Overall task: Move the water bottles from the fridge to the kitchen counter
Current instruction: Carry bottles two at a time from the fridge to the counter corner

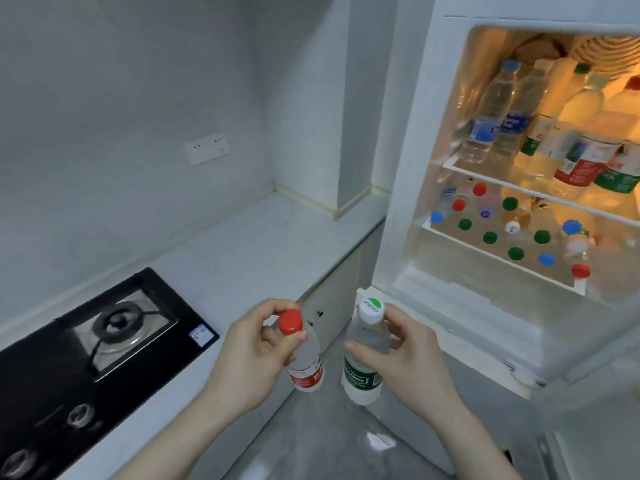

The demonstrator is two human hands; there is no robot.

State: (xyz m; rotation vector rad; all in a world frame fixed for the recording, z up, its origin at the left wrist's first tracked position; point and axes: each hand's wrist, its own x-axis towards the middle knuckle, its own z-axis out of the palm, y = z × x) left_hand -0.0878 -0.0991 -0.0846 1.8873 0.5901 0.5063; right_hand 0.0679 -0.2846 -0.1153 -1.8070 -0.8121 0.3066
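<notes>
Hands hold two clear plastic water bottles over the grey floor: left hand (254, 344) grips the red-capped bottle (303, 355), right hand (403, 355) the white-capped, green-labelled bottle (363, 358), between the pale kitchen counter (242, 258) and the open white fridge (519, 188).
</notes>
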